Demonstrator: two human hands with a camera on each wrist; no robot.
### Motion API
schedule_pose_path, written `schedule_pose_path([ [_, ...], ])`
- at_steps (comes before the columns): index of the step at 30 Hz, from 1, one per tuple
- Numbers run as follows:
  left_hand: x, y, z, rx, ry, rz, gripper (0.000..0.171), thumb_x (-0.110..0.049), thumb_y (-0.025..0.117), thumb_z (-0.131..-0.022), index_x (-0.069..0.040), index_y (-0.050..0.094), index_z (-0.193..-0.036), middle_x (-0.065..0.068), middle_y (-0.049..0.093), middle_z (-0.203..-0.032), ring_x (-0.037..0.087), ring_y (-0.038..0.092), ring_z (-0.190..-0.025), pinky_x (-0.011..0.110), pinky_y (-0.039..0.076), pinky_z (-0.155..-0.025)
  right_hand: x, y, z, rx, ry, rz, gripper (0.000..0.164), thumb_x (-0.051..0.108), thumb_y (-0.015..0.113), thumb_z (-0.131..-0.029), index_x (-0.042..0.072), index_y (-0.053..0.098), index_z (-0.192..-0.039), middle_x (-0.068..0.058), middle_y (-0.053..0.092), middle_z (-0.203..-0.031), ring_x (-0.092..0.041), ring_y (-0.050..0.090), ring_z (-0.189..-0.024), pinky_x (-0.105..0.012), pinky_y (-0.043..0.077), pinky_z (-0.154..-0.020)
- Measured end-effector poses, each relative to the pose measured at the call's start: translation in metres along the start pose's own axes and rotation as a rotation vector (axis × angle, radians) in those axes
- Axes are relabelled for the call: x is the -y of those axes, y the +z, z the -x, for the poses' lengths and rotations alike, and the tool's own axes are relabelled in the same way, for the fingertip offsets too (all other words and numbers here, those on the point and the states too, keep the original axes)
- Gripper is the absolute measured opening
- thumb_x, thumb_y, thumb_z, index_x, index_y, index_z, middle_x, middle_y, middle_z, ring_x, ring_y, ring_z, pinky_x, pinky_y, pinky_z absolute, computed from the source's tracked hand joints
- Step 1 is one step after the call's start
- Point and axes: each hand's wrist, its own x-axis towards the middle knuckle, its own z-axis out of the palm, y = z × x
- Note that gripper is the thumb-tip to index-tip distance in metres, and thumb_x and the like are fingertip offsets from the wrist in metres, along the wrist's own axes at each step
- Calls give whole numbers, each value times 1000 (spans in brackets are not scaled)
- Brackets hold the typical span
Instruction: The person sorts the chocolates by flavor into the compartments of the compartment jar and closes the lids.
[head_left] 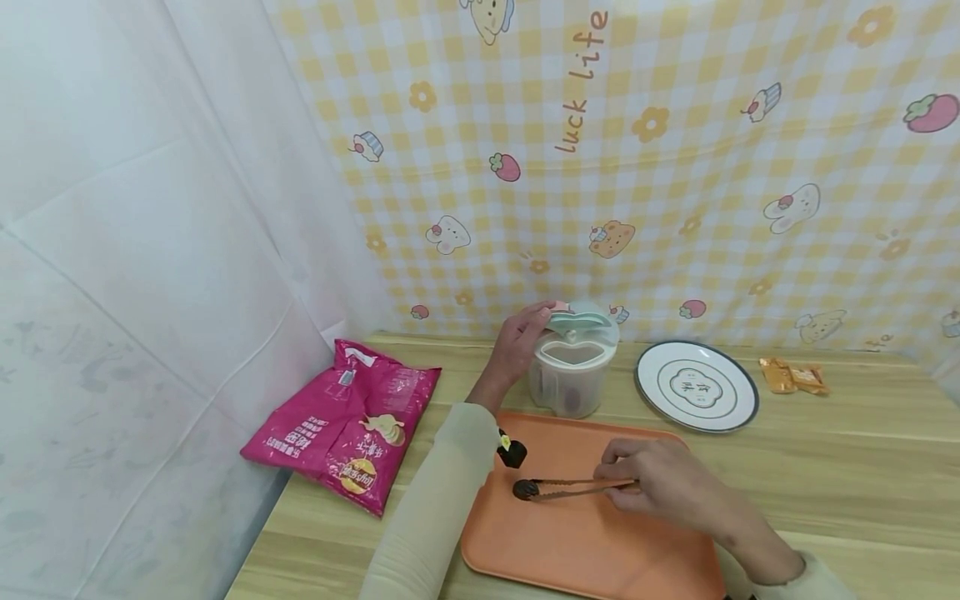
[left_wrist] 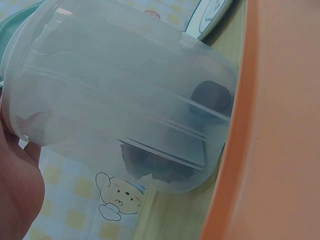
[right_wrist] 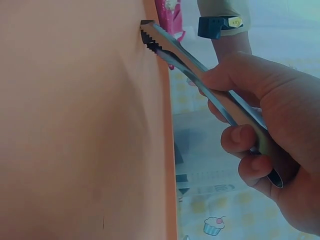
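Note:
My left hand [head_left: 520, 337] holds the top of a translucent plastic container [head_left: 573, 387] at its left side, fingers at the pale green lid [head_left: 611, 333]. The lid's flap is raised over a heart-shaped opening. Dark pieces [left_wrist: 211, 96] show through the container wall in the left wrist view. My right hand [head_left: 660, 479] grips metal tongs [right_wrist: 192, 70] by their handle end. Between the tong tips is a small dark round piece [head_left: 524, 489], over the orange tray [head_left: 570, 542]; its exact kind I cannot tell.
A magenta chip bag [head_left: 330, 442] lies on the wooden table [head_left: 840, 475] at the left. Right of the container is a white plate [head_left: 738, 404] with a dark rim, and beyond it small orange packets [head_left: 793, 377]. A checked curtain [head_left: 645, 183] hangs behind the table.

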Motion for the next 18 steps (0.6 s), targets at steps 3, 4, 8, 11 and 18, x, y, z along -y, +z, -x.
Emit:
schedule_pose_path([
  [3, 0, 0, 0, 2, -2, 9, 44, -29, 43, -110, -2, 68, -134, 8, 62, -143, 17, 51, -137, 34, 36, -115, -1, 1, 0, -19, -23, 26, 22, 14, 83, -78, 30, 80, -92, 23, 62, -96, 10, 52, -71, -14, 44, -60],
  [4, 0, 0, 0, 2, -1, 12, 44, -29, 43, -110, -1, 68, -134, 9, 62, -142, 17, 51, -137, 34, 37, -114, -1, 1, 0, -26, -32, 30, 22, 14, 83, -78, 29, 80, -92, 23, 62, -96, 10, 52, -71, -13, 43, -60],
  [8, 0, 0, 0, 3, -10, 20, 44, -29, 42, -110, -2, 68, -133, 8, 62, -142, 15, 52, -136, 32, 38, -113, -1, 3, 0, -58, -79, 43, 23, 12, 83, -77, 28, 80, -93, 20, 64, -96, 10, 52, -71, -11, 43, -59],
  [11, -1, 1, 0, 3, -18, 18, 44, -30, 42, -110, -3, 68, -134, 8, 61, -143, 15, 51, -137, 32, 37, -114, -2, 3, 0, -79, -102, 48, 25, 10, 83, -76, 29, 80, -93, 18, 65, -97, 9, 53, -70, -11, 43, -58],
  [18, 0, 0, 0, 1, -27, 12, 45, -31, 42, -110, -4, 68, -134, 7, 60, -144, 14, 50, -137, 33, 36, -114, -4, 1, 1, -95, -98, 46, 27, 8, 81, -76, 28, 80, -92, 18, 65, -97, 8, 53, -69, -12, 42, -58],
])
